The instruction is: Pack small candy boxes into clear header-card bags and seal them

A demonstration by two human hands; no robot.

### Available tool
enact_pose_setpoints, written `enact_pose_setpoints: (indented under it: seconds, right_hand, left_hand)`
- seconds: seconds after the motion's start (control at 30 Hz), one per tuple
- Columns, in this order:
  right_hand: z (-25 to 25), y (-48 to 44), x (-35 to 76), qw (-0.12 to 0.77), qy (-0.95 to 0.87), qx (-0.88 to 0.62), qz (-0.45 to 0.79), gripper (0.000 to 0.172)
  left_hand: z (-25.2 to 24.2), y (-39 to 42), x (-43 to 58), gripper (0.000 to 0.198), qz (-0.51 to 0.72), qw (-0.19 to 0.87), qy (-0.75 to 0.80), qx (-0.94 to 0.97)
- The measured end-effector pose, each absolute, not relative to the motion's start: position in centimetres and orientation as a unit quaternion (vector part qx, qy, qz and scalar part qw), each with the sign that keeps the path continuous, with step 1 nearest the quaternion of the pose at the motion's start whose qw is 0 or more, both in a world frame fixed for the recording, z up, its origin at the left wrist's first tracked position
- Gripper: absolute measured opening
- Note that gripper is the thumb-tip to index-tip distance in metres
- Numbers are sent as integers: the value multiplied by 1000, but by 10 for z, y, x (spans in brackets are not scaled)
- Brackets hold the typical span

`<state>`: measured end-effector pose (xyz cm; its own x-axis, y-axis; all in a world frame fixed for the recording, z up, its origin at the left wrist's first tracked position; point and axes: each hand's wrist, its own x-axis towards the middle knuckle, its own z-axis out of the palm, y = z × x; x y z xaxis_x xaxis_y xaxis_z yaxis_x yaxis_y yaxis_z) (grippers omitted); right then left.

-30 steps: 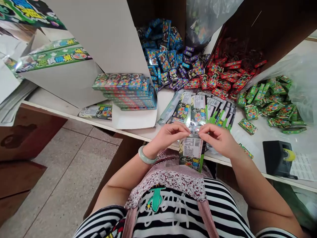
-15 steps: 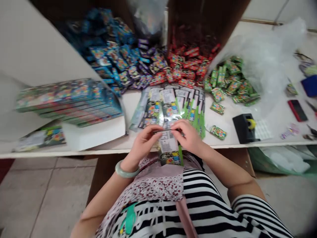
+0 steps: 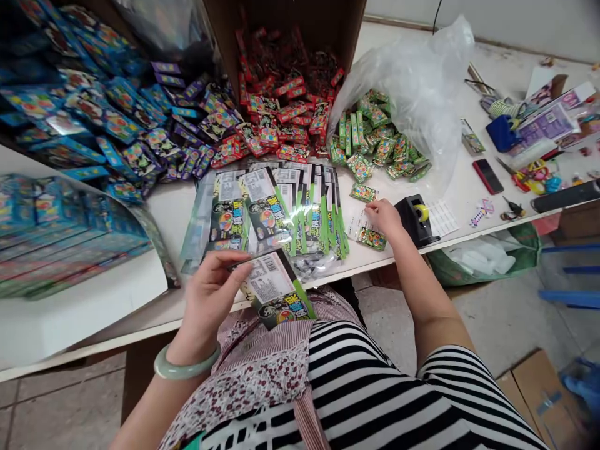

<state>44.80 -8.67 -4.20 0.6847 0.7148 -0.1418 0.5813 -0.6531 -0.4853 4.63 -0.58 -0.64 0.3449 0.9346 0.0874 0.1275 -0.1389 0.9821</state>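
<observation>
Between the thumb and fingers of my left hand (image 3: 218,287) is the top edge of a black and green printed bag (image 3: 272,284), tilted over the table's front edge. My right hand (image 3: 385,219) is at the table with fingertips drawn together, beside a small white-dotted clear sheet (image 3: 357,226). Whether anything is pinched there is too small to tell. A green candy packet (image 3: 372,239) lies just below those fingers, and another green packet (image 3: 364,192) just above. Overlapping printed bags (image 3: 265,215) are fanned out on the table between my hands.
Heaps of blue packets (image 3: 117,106), purple packets (image 3: 187,150), red packets (image 3: 290,119) and green packets (image 3: 387,140) line the back. A box of packed rows (image 3: 70,231) stands left. Rightward are a black tape dispenser (image 3: 415,222), a phone (image 3: 487,176) and scissors (image 3: 527,178).
My right hand has let go of the bag and moved right to the small clear sheet. My left hand still holds the bag, now tilted. The view has shifted rightward.
</observation>
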Motion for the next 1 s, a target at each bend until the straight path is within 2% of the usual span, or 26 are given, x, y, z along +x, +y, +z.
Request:
enact_pose_setpoints:
  seconds: [0.17,0.4,0.6,0.77,0.9,1.0]
  right_hand:
    - [-58,-90,454,234,-346,-884,209,7]
    - [-55,-109,461,312,-326,-848,278,11]
    - [-54,-94,448,303,-353,-856,226,12]
    - [-58,-90,443,318,-336,-857,226,3]
    - [-53,-101,446,365,-300,-838,273,20]
    - [-30,-106,435,399,-290,-813,310,29]
  left_hand:
    - [-7,-3,45,15,406,492,358,682]
    - [-8,-6,47,20,404,491,365,680]
    - [-6,-9,47,19,386,507,367,678]
    - [-5,-10,41,15,397,504,364,675]
    - [-10,-9,42,15,393,509,368,672]
    - [-13,-10,48,18,387,503,360,683]
